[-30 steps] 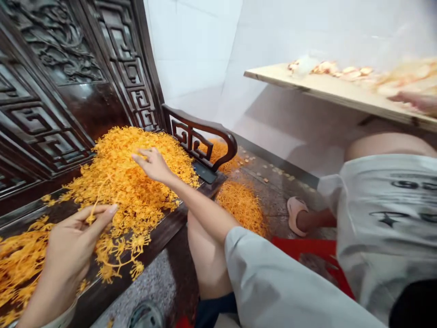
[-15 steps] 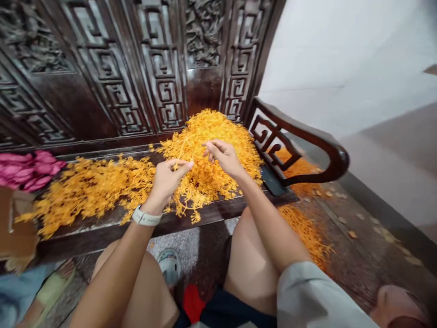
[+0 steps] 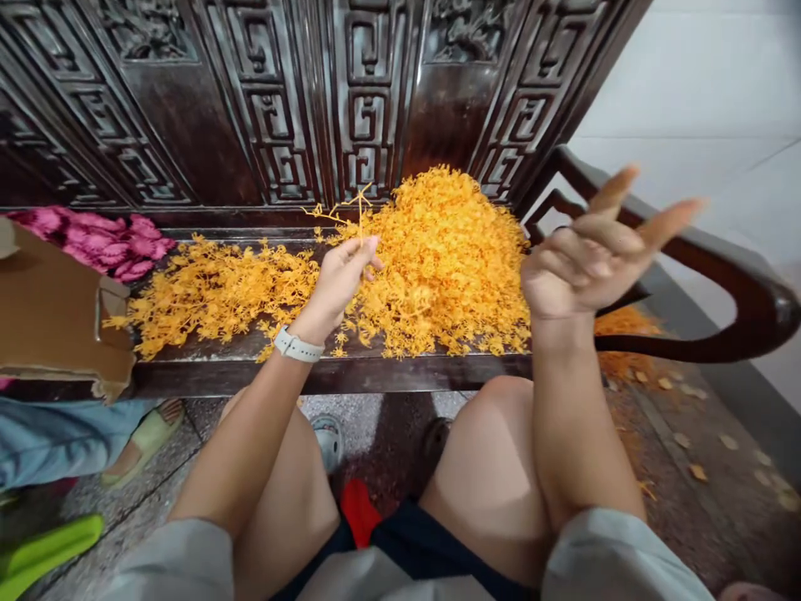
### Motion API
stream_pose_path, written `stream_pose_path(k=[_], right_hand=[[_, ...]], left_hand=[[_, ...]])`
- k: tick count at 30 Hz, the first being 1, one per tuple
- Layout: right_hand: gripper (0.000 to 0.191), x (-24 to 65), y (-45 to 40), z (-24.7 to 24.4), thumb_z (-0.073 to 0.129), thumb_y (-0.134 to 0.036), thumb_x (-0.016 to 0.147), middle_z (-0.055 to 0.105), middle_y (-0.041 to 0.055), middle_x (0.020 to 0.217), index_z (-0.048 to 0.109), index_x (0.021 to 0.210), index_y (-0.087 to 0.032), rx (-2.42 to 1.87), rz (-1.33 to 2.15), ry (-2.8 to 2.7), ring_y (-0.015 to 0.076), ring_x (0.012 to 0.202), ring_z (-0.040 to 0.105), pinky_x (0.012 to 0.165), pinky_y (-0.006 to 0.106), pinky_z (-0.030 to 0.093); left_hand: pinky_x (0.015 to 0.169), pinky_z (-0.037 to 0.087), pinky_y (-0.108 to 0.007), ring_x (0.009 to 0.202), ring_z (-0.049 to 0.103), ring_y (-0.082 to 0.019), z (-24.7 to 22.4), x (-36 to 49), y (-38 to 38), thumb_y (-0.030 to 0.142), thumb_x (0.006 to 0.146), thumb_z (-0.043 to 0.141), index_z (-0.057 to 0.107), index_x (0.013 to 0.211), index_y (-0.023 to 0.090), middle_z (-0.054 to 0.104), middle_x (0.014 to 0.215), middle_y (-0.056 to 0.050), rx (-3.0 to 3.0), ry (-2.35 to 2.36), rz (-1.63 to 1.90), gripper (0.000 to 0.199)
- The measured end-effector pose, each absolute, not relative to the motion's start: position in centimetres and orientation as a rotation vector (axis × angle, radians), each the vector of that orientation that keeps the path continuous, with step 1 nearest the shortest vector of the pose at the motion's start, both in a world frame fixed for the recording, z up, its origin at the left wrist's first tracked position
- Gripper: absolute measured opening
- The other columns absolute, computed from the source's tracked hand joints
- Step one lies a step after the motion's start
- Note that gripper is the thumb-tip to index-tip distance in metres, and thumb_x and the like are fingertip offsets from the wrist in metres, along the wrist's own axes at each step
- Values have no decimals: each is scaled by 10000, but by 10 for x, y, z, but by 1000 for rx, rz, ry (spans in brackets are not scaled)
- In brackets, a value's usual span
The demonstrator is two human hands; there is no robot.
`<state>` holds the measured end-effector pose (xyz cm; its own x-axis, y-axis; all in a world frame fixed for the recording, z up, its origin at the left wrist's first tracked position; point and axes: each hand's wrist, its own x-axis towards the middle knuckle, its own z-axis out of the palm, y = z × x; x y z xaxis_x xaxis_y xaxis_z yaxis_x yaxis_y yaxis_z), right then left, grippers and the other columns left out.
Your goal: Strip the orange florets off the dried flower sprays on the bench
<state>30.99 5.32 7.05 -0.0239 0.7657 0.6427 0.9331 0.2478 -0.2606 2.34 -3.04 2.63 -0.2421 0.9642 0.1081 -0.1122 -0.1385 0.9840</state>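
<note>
A heap of orange sprigs (image 3: 444,267) is lying along the middle of the dark carved bench (image 3: 325,376). The left grip (image 3: 341,284) is pinching one upright sprig (image 3: 361,213) above the heap, while the right grip (image 3: 585,259) is hanging spread just beside its right end.

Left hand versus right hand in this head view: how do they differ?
The left hand pinches a thin orange sprig low at the orange heap; the right hand is raised, fingers spread, holding nothing. The left hand has a white watch at its wrist; the right hand's wrist is bare. Both hands are ungloved.
</note>
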Motion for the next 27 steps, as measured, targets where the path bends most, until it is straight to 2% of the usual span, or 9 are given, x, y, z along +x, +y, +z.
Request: stream_pose_path(k=[3, 5, 8, 10, 12, 15, 18, 22, 27], right_hand=[[630, 289, 54, 60, 254, -688, 1110, 741, 50, 843, 744, 1101, -292, -1278, 591, -1766, 133, 597, 542, 550, 331, 416], [707, 267, 52, 47, 273, -798, 1050, 734, 56, 896, 729, 1076, -258, -957, 1014, -1723, 148, 648, 568, 597, 332, 465], [615, 245, 45, 35, 558, -822, 950, 729, 75, 1007, 732, 1015, -236, -812, 914, -1858, 203, 892, 641, 809, 369, 540], [574, 241, 40, 33, 637, -791, 926, 721, 90, 1134, 747, 1066, -245, -808, 683, -1968, 254, 1091, 631, 979, 427, 514], [591, 243, 35, 35, 655, -791, 914, 707, 99, 1207, 750, 1149, -258, -771, 588, -2067, 288, 1175, 608, 1037, 463, 480], [590, 242, 29, 36, 658, -790, 915, 713, 60, 1011, 747, 1086, -232, -637, 743, -2264, 227, 953, 625, 874, 368, 486], [600, 232, 21, 33, 616, -760, 966, 515, -24, 659, 644, 768, -194, -554, 868, -2376, 126, 644, 440, 659, 295, 359], [658, 217, 13, 29, 559, -755, 1000, 374, -38, 605, 523, 653, -197, -553, 871, -2314, 114, 603, 329, 601, 304, 270], [703, 211, 20, 24, 562, -829, 944, 340, -36, 603, 457, 624, -212, -650, 912, -2054, 117, 602, 307, 562, 296, 255]], left_hand=[[714, 528, -246, 783, 680, -124, 22, 18, -25, 178, 898, 755, 759, 1168, 203, 785, 1008, -77, 990, 1114, 1530, 271], [752, 550, -249, 900, 726, -152, 20, 17, -24, 94, 821, 779, 739, 1224, 198, 790, 1072, -91, 1037, 1099, 1541, 418], [788, 576, -264, 996, 752, -187, 21, 17, -27, 109, 807, 801, 732, 1245, 193, 788, 1058, -98, 1188, 1122, 1508, 451], [805, 588, -283, 972, 761, -196, 25, 17, -31, 128, 818, 806, 738, 1233, 190, 787, 995, -89, 1276, 1138, 1454, 425], [807, 596, -304, 927, 764, -207, 29, 18, -35, 141, 824, 817, 749, 1212, 185, 784, 936, -79, 1342, 1152, 1383, 396], [789, 592, -315, 877, 755, -215, 35, 19, -40, 164, 829, 835, 758, 1187, 178, 770, 877, -68, 1396, 1156, 1302, 367], [747, 562, -297, 833, 730, -207, 33, 20, -40, 219, 864, 839, 758, 1172, 176, 729, 818, -52, 1431, 1184, 1304, 322], [662, 485, -275, 718, 658, -180, 22, 21, -35, 392, 931, 812, 766, 1081, 191, 649, 729, -22, 1544, 1259, 1321, 255], [525, 326, -267, 542, 479, -123, 15, 26, -35, 640, 888, 805, 744, 969, 216, 615, 681, -13, 1512, 1266, 1294, 436]])
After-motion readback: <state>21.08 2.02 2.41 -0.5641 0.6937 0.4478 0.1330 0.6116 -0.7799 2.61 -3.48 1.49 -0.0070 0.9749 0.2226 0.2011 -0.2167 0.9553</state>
